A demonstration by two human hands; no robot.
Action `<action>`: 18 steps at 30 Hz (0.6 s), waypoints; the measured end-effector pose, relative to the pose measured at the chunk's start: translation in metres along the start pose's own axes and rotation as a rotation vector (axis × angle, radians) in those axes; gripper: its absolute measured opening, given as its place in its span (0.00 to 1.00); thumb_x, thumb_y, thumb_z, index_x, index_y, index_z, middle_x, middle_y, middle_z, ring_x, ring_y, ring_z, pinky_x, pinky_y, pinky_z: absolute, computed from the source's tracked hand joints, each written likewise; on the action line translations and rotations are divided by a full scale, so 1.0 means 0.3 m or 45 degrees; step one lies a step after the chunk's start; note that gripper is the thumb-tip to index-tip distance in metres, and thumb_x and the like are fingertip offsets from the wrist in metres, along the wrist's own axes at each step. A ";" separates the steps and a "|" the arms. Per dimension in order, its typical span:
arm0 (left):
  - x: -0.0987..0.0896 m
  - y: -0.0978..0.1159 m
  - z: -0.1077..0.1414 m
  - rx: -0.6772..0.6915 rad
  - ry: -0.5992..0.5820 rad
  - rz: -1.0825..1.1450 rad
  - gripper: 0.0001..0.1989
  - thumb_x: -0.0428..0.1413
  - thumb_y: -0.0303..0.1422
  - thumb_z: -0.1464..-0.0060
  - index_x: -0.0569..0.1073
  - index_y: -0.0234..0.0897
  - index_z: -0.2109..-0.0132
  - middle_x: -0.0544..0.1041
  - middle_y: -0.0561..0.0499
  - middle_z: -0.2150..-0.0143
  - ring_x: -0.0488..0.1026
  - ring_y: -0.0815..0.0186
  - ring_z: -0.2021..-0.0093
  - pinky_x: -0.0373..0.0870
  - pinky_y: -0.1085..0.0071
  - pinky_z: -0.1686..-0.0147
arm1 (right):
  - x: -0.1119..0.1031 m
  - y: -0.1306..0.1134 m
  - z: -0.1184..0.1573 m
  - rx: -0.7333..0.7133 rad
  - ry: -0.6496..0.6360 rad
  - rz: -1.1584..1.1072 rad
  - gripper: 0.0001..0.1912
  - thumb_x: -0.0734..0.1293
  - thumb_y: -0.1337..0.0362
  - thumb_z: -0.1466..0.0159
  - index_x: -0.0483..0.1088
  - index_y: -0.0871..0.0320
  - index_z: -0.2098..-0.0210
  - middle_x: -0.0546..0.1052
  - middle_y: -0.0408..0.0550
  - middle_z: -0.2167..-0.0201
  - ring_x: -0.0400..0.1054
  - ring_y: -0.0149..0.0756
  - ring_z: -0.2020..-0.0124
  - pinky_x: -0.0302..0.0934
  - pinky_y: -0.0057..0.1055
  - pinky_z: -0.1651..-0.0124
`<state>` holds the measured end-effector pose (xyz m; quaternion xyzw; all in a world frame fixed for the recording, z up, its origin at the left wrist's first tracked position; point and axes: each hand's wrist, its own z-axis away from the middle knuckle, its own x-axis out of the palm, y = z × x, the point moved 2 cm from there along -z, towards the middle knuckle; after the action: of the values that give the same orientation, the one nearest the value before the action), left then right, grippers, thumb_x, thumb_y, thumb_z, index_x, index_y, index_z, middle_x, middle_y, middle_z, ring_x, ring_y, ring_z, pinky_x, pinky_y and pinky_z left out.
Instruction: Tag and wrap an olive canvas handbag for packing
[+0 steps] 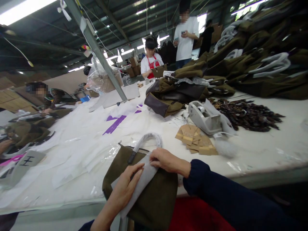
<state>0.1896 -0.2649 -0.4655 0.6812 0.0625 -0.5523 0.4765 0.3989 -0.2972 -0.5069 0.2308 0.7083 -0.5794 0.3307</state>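
An olive-green handbag (156, 195) rests at the near edge of the white table, its curved handle (150, 137) wrapped in white covering. Across the bag's front lies a strip of thin white sheet (137, 189), slanting from upper right to lower left. My left hand (127, 186) presses on the strip's left side with fingers stretched out and nearly flat. At the strip's upper end, just below the handle, my right hand (163, 159) pinches the sheet's edge between thumb and curled fingers. The bag's lower part runs out of view.
Right of the bag lie brown card tags (194, 139), a grey tape dispenser (204, 117) and a heap of dark brown pieces (250, 114). Olive bags (255, 61) are piled behind. White sheets (79, 138) and purple strips (115, 124) cover the left. A metal post (101, 54) rises beyond; other people work around the table.
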 end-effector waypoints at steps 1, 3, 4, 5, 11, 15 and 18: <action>-0.012 0.009 0.008 0.022 0.049 -0.081 0.17 0.47 0.37 0.34 0.72 0.41 0.43 0.78 0.47 0.47 0.74 0.59 0.47 0.70 0.57 0.44 | -0.004 0.001 0.000 0.043 -0.007 -0.050 0.03 0.70 0.69 0.39 0.75 0.60 0.65 0.75 0.46 0.68 0.65 0.33 0.66 0.54 0.26 0.63; -0.021 0.049 0.024 0.134 0.207 -0.337 0.17 0.49 0.36 0.35 0.72 0.39 0.43 0.77 0.45 0.47 0.73 0.55 0.46 0.71 0.53 0.44 | -0.010 -0.002 -0.002 0.096 -0.011 -0.112 0.04 0.70 0.71 0.41 0.75 0.60 0.65 0.75 0.44 0.69 0.65 0.31 0.67 0.52 0.25 0.65; -0.014 0.077 0.031 0.219 0.275 -0.476 0.17 0.50 0.35 0.36 0.72 0.38 0.43 0.77 0.44 0.46 0.72 0.53 0.45 0.71 0.51 0.44 | -0.012 -0.004 -0.003 0.106 -0.012 -0.122 0.05 0.70 0.72 0.42 0.75 0.60 0.65 0.75 0.44 0.70 0.64 0.31 0.68 0.52 0.25 0.65; 0.002 0.105 0.036 0.307 0.313 -0.596 0.16 0.50 0.32 0.37 0.72 0.36 0.44 0.77 0.43 0.46 0.72 0.51 0.45 0.72 0.51 0.45 | -0.014 -0.006 -0.005 0.110 -0.017 -0.122 0.04 0.70 0.72 0.42 0.74 0.61 0.66 0.75 0.43 0.70 0.64 0.30 0.68 0.52 0.24 0.66; 0.172 0.139 0.004 0.392 0.159 -0.708 0.19 0.52 0.21 0.41 0.70 0.31 0.43 0.78 0.41 0.48 0.75 0.54 0.50 0.77 0.56 0.50 | -0.018 0.001 -0.024 0.121 -0.122 0.046 0.05 0.69 0.69 0.40 0.75 0.61 0.63 0.77 0.46 0.68 0.66 0.31 0.67 0.54 0.23 0.66; 0.200 0.081 -0.012 0.383 0.214 -0.601 0.17 0.51 0.22 0.40 0.70 0.32 0.44 0.77 0.41 0.48 0.75 0.55 0.49 0.76 0.55 0.49 | -0.030 0.001 -0.040 0.093 -0.167 0.152 0.05 0.70 0.66 0.39 0.76 0.61 0.65 0.77 0.49 0.68 0.68 0.34 0.67 0.54 0.26 0.66; 0.186 0.065 -0.014 0.387 0.198 -0.517 0.17 0.50 0.22 0.40 0.70 0.33 0.45 0.77 0.41 0.49 0.75 0.55 0.49 0.76 0.54 0.49 | -0.035 -0.009 -0.066 0.059 -0.159 0.248 0.05 0.69 0.70 0.40 0.77 0.62 0.64 0.77 0.55 0.62 0.69 0.38 0.64 0.55 0.28 0.65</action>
<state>0.2258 -0.2970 -0.4997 0.7589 0.1506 -0.5856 0.2418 0.4001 -0.2778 -0.4952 0.2695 0.6469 -0.5742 0.4234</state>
